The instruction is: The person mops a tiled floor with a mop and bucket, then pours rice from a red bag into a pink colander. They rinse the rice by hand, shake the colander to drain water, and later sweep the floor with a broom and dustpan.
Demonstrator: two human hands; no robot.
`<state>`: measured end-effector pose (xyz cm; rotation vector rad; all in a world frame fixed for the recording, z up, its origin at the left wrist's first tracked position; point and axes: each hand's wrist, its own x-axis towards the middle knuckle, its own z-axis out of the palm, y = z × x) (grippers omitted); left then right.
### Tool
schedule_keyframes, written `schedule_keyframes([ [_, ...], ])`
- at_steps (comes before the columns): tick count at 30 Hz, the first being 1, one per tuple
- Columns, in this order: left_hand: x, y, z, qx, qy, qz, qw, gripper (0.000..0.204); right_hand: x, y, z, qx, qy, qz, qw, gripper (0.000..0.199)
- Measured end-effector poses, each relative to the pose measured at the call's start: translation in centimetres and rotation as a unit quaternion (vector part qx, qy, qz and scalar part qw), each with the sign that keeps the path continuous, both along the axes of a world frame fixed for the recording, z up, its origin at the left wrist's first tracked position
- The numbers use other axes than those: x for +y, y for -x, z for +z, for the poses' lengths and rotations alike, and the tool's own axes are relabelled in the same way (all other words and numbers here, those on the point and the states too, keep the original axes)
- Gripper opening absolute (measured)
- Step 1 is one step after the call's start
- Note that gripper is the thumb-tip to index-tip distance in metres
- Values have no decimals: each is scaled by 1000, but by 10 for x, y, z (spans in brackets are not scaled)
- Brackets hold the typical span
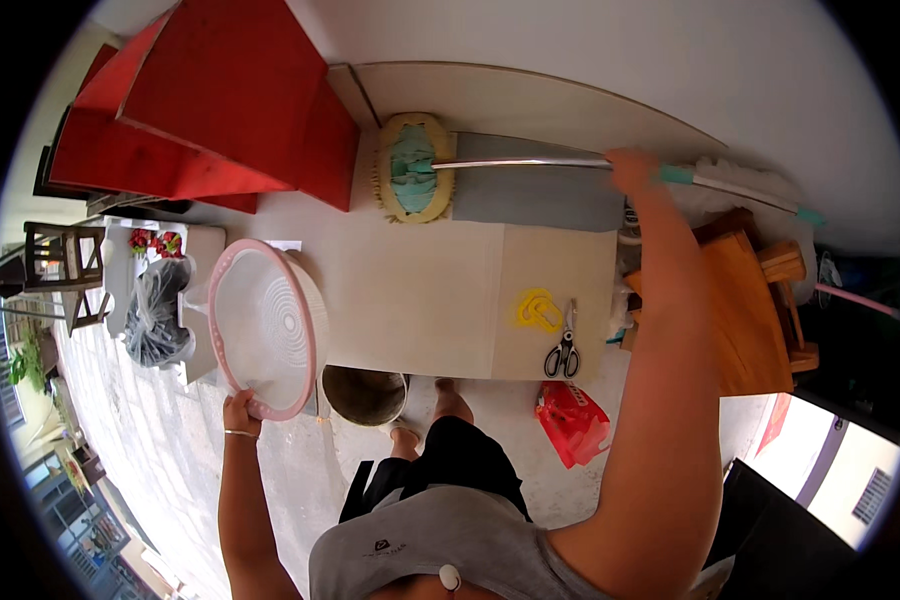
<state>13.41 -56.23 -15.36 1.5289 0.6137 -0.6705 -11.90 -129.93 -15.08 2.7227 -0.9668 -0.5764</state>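
My left hand [240,415] grips the near edge of a round white basin [255,315] with a pink rim. The basin is tilted on its side, at the left end of a beige table [410,300]. Stretched far forward, my right hand [633,172] is slightly blurred and closed around the silver pole of a mop [520,161]. The pole has teal grips and runs left to right over a grey mat [540,190] along the back. Its yellow-fringed, teal-centred mop head [413,170] rests at the table's far side. Yellow cord [538,310] and black-handled scissors [563,350] lie on the table's right part.
A round bucket [365,397] stands by my feet, and a red plastic bag [573,420] is on the floor. Wooden stools [740,310] crowd the right. Red cabinet [230,90] fills the far left; a black plastic bag [157,315] sits near white boxes. A wall runs behind.
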Motion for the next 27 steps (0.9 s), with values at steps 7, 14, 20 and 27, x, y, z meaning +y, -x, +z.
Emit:
schedule_keyframes([
  [7, -27, 3, -15, -28, -30, 22, 999, 15, 27, -37, -37, -222, 8, -41, 974, 18],
  [14, -58, 27, -30, -115, -32, -63, 991, 19, 295, -126, -8, -205, -744, -257, 582, 57],
  [20, -54, 29, -45, -87, -42, -108, 989, 21, 352, -97, -70, -291, -693, -333, 569, 36],
  [27, 55, 7, -21, -69, -116, 198, 971, 27, 349, 28, -108, -288, -638, -422, 576, 40],
])
